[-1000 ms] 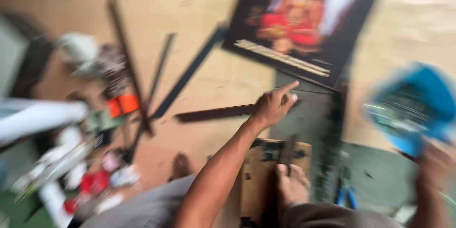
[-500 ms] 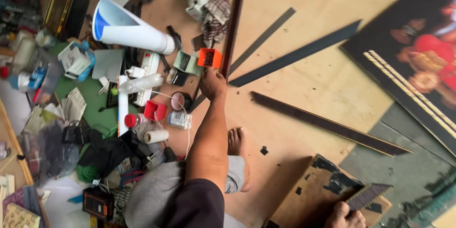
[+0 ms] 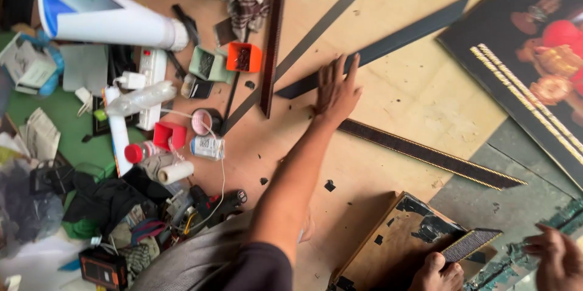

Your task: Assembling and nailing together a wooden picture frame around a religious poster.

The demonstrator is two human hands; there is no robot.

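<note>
— Where is the left hand (image 3: pixel 337 91) lying?

— Just above the near end of the gold-edged moulding strip (image 3: pixel 425 154), fingers spreading wide and flat, covering part of a black strip (image 3: pixel 388 42).

— And the right hand (image 3: pixel 555 257)?

— Below that moulding's far end, running off the frame's edge; fingers are curling loosely, and I cannot tell whether they are gripping anything. Beside it a short ribbed offcut (image 3: pixel 470 243) is being pinned by a hand or foot, too cropped to say which.
</note>
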